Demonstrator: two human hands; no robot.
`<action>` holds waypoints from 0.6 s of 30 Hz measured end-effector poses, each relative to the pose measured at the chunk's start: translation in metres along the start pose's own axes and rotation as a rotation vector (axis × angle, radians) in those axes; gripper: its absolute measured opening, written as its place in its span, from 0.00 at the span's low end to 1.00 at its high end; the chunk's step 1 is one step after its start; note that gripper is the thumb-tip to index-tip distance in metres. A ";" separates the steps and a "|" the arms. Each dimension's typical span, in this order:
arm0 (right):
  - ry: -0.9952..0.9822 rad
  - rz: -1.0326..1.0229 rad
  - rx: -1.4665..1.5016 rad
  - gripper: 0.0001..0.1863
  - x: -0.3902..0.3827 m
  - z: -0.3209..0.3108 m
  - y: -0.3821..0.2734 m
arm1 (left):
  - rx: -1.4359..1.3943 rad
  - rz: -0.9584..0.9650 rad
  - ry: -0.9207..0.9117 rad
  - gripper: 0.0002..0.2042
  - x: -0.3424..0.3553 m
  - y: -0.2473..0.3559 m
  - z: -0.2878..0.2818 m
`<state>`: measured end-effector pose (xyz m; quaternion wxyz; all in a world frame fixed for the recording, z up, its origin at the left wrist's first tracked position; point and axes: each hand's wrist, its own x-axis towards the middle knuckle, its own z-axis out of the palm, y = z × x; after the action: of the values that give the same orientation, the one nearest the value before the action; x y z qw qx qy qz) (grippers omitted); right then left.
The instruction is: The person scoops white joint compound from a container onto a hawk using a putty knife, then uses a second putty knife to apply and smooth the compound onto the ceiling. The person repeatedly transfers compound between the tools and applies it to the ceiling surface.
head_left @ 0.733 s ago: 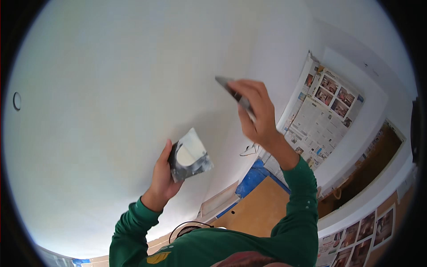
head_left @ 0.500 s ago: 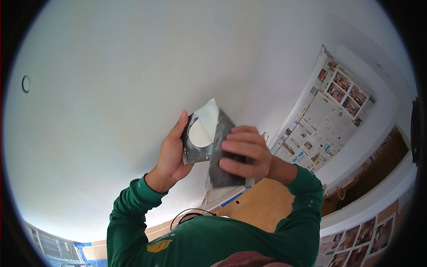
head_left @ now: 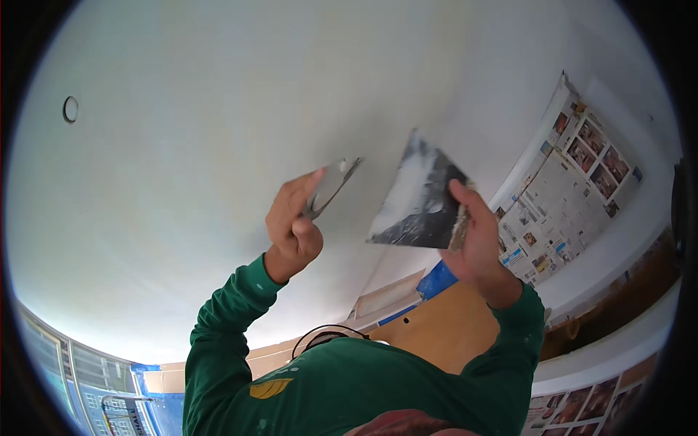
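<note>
Left fingers (head_left: pixel 285 202) clamped on the left blade (head_left: pixel 327 183), right fingers (head_left: pixel 472 202) on the right blade (head_left: pixel 440 218), blades apart before the pale surface (head_left: pixel 189 145); steep tilt could shed the right one's white paste (head_left: pixel 409 183), a careless edge knock could jar either loose.

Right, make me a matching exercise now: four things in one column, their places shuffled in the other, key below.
Things
1. White-smeared dark plate
2. Plate seen nearly edge-on
3. Round ring
4. Newspaper sheets

Places
A. Upper left of the picture
B. In the left hand
C. Right side of the picture, beyond the right forearm
D. In the right hand

Pairs: 1-D, 2-B, 3-A, 4-C
</note>
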<state>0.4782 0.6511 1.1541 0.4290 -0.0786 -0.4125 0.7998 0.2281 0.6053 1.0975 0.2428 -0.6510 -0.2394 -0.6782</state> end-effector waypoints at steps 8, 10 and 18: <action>0.051 0.307 -0.070 0.13 -0.027 0.040 -0.005 | 0.134 0.380 -0.160 0.24 -0.004 -0.003 0.012; 0.136 0.211 -0.202 0.12 -0.023 0.039 -0.013 | 0.189 0.326 -0.242 0.22 -0.008 -0.005 0.006; -0.109 -0.555 -0.382 0.15 0.098 0.062 -0.185 | -0.101 -0.525 -0.112 0.18 -0.099 0.035 -0.001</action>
<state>0.5024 0.7418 1.3512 0.5854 0.0005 -0.5827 0.5637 0.2531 0.5792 0.9987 0.0124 -0.6146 -0.3790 -0.6918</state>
